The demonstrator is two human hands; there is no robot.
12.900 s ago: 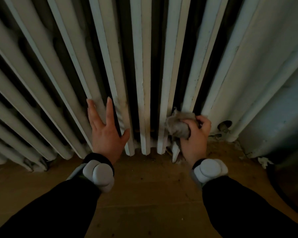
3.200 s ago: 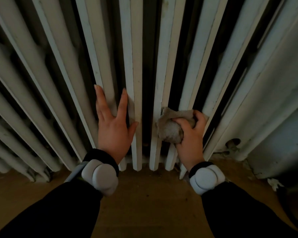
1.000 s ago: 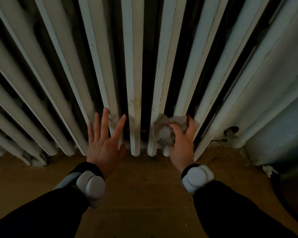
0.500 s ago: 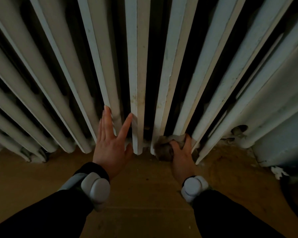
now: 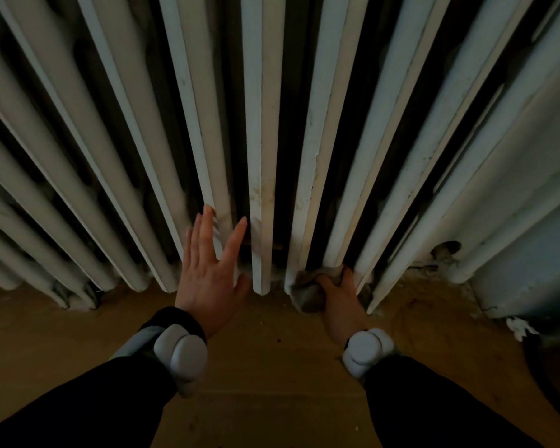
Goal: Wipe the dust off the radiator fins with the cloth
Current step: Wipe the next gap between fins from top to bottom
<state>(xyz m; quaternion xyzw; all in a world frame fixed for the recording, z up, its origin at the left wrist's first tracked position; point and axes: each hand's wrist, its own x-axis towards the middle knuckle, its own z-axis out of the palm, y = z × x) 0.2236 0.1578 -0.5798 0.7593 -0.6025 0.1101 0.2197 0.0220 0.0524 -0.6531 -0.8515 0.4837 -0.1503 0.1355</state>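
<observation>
Home room: old radiator [image 5: 259, 130], wooden floor [image 5: 272, 367].

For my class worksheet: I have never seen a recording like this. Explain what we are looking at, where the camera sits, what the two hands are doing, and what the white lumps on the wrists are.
No machine here: a person works with bare hands. The camera is worn on the head and looks forward and down, so both arms enter from the bottom. Ahead stands a white ribbed radiator on a brown floor. The left hand lies flat, fingers straight, against a fin near its foot. The right hand grips a crumpled grey cloth at the foot of the fins. Each wrist wears a rounded white device; the picture does not show its purpose.
</observation>
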